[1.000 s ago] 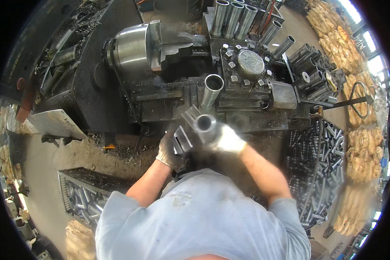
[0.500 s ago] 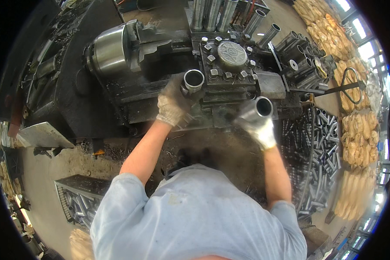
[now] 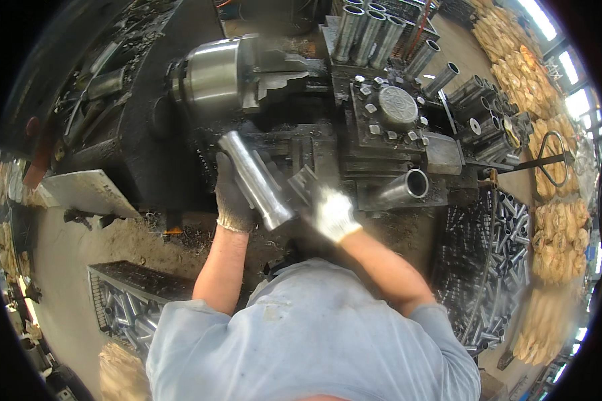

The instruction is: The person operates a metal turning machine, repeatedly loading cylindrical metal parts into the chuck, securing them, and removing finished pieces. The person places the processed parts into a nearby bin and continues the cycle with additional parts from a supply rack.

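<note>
My left hand (image 3: 235, 195), in a soiled work glove, holds a shiny steel tube (image 3: 254, 179) tilted in front of the lathe, its wider end toward me. My right hand (image 3: 326, 206), also gloved, is just right of that tube, apart from it. Its fingers look stretched out and hold nothing, though motion smears them. A second steel tube (image 3: 400, 190) lies on the lathe's front ledge to the right, its open end facing right. Behind are the lathe chuck (image 3: 214, 75) and the tool post (image 3: 396, 110) with its bolts.
Several tubes (image 3: 368, 39) stand upright behind the tool post, and more lie stacked (image 3: 485, 115) at the right. A bin of tubes (image 3: 505, 260) is at my right, a crate (image 3: 124, 277) at lower left. A handwheel (image 3: 555, 159) juts out at far right. Wrapped bundles (image 3: 556, 220) line the right side.
My right hand has let go of its tube on the ledge and moved left. The tube in my left hand has tipped from end-on to lying slanted. The view has shifted slightly.
</note>
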A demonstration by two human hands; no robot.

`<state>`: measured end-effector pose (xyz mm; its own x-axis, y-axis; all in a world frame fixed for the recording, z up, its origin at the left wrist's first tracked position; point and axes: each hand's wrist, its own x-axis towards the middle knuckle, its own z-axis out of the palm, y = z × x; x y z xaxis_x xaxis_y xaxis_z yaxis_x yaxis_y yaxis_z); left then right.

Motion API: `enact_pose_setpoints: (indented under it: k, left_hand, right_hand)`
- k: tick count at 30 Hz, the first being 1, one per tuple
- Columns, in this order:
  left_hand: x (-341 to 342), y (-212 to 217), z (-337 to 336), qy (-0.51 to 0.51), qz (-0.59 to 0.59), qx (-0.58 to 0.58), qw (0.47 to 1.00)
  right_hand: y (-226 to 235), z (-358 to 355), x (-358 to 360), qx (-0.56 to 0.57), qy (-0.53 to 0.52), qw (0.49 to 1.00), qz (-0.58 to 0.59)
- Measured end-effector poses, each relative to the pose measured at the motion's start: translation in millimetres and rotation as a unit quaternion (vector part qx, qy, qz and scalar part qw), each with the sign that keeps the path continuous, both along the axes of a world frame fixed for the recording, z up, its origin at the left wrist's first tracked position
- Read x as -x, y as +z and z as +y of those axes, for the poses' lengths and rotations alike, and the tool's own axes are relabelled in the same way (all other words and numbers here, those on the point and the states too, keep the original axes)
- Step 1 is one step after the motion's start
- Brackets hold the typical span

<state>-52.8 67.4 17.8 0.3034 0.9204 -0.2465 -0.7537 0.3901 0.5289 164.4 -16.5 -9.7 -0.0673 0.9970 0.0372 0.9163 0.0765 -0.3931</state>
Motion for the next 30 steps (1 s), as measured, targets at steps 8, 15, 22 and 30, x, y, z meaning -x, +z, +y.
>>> enact_pose_setpoints:
  k: [8, 15, 22, 30]
  left_hand:
    - [-14.1, -15.8, -4.1, -0.022, -0.046, 0.091, 0.995]
    - [-64.6, 24.9, 0.5, -0.106, -0.072, -0.138, 0.982]
    - [-133.6, -12.4, 73.8, -0.075, 0.511, -0.245, 0.82]
    - [30.3, -100.3, -9.5, 0.064, 0.595, -0.098, 0.795]
  right_hand:
    - [51.7, 38.8, -37.9, 0.125, -0.028, 0.875, 0.467]
    - [118.4, 49.6, -4.8, 0.186, -0.12, 0.883, 0.413]
    - [241.2, 132.4, -102.0, -0.157, 0.215, 0.963, 0.036]
    - [171.0, 306.5, -150.9, 0.06, 0.205, 0.912, -0.35]
